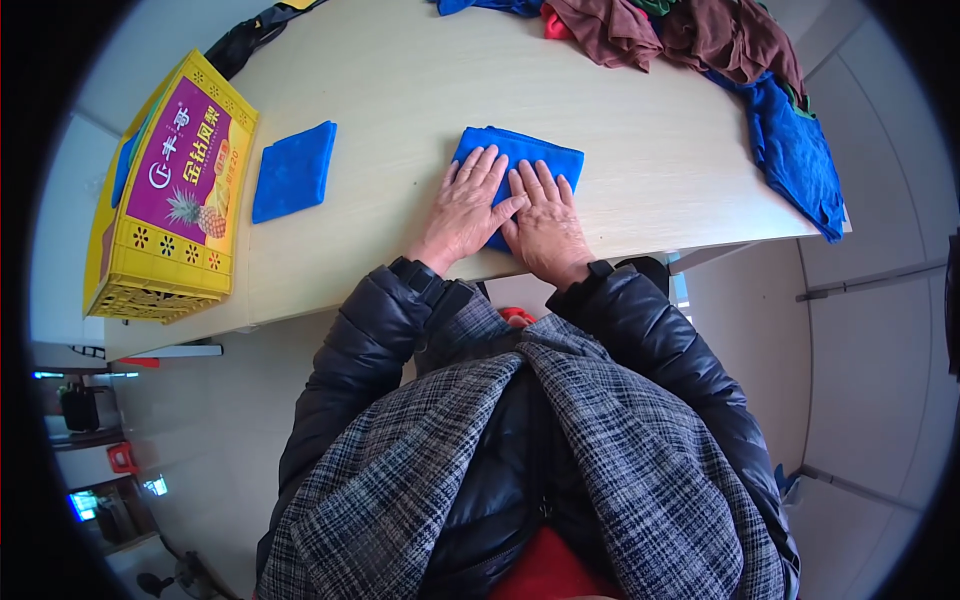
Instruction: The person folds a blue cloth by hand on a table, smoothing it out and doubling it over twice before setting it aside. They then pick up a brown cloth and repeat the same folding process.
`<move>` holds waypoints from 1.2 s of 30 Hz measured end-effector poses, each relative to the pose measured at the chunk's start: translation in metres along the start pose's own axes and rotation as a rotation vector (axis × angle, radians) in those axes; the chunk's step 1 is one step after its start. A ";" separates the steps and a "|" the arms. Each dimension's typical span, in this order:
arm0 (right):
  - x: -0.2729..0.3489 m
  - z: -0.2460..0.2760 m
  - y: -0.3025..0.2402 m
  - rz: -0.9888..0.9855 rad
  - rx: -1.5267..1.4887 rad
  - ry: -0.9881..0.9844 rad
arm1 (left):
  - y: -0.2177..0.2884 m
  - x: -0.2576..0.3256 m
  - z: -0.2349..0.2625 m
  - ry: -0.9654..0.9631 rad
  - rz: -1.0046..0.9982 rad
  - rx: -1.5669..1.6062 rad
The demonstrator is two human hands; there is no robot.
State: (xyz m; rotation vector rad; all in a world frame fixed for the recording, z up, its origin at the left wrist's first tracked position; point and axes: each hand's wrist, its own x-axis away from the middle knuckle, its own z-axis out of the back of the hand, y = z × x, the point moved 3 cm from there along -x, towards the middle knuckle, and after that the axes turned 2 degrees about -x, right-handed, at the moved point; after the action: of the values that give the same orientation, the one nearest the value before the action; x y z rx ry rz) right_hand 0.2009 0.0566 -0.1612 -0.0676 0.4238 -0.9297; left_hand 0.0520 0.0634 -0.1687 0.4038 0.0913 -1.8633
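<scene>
A folded blue cloth (540,155) lies on the table in front of me, under both hands. My left hand (465,205) rests flat on its left part, fingers stretched out. Beside it, my right hand (545,220) presses flat on the middle of the cloth, its fingers extended too. The two thumbs meet or overlap near the cloth's centre. Another folded blue cloth (294,172) lies by itself to the left, apart from my hands.
A yellow plastic crate (175,265) with a purple printed panel stands at the table's left end. Along the far right edge lie crumpled brown cloths (725,40) and a loose blue cloth (795,150) that hangs toward the corner. A black item (250,40) sits at the far left.
</scene>
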 end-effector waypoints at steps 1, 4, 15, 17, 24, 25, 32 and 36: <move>-0.001 0.000 -0.001 0.007 -0.007 -0.020 | -0.001 0.000 0.001 0.005 -0.002 -0.003; -0.003 0.005 0.002 0.010 -0.016 -0.058 | -0.001 0.000 0.005 -0.078 0.022 0.030; -0.026 -0.006 0.029 0.005 0.047 -0.014 | -0.013 -0.017 -0.009 -0.014 -0.008 0.086; -0.030 -0.006 0.032 0.002 0.043 -0.029 | -0.014 -0.019 -0.008 -0.008 -0.006 0.081; -0.018 0.006 0.011 -0.047 -0.037 -0.008 | -0.016 -0.016 0.008 -0.030 0.071 0.037; -0.014 0.001 0.004 -0.038 -0.010 0.000 | -0.013 -0.013 0.007 -0.030 0.067 0.038; -0.003 -0.005 -0.007 -0.006 0.042 0.030 | -0.011 -0.001 -0.001 -0.045 0.096 0.050; -0.003 -0.004 -0.005 -0.034 -0.016 0.044 | -0.011 -0.002 -0.001 -0.038 0.096 0.070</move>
State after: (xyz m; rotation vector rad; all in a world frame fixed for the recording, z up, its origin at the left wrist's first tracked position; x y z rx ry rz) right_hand 0.1937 0.0567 -0.1627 -0.0690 0.4723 -0.9624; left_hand 0.0428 0.0692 -0.1707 0.4140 -0.0181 -1.7820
